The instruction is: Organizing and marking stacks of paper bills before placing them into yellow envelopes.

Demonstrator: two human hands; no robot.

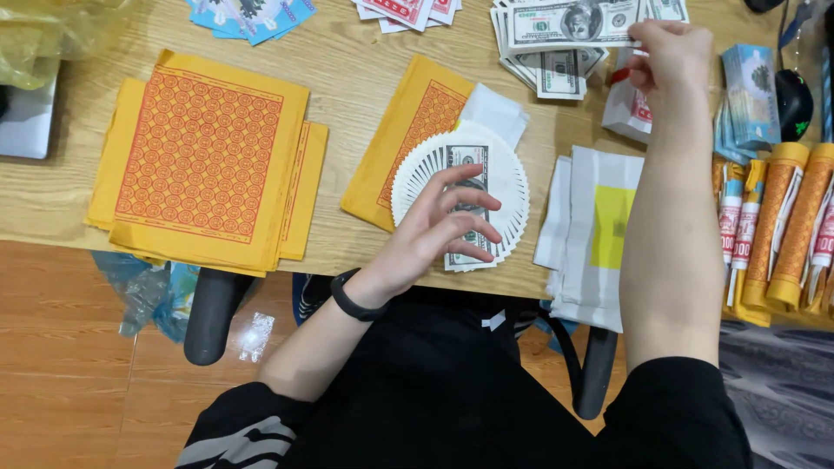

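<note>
My left hand (447, 226) rests with spread fingers on a round fan of paper banknotes (504, 178) that lies on the wooden table (347, 78). The fan partly covers a yellow sheet with an orange pattern (417, 130). My right hand (669, 52) reaches to the far right, fingers pinched at a small white and red packet (630, 108), right beside a loose stack of banknotes (556, 35). Whether the fingers grip the packet is unclear. A black band is on my left wrist.
A pile of yellow patterned sheets (204, 156) lies at the left. White and yellow paper sheets (595, 226) sit right of the fan. Orange paper rolls (786, 217), blue boxes (751, 91), blue cards (252, 16) and red and white cards (408, 10) line the far and right edges.
</note>
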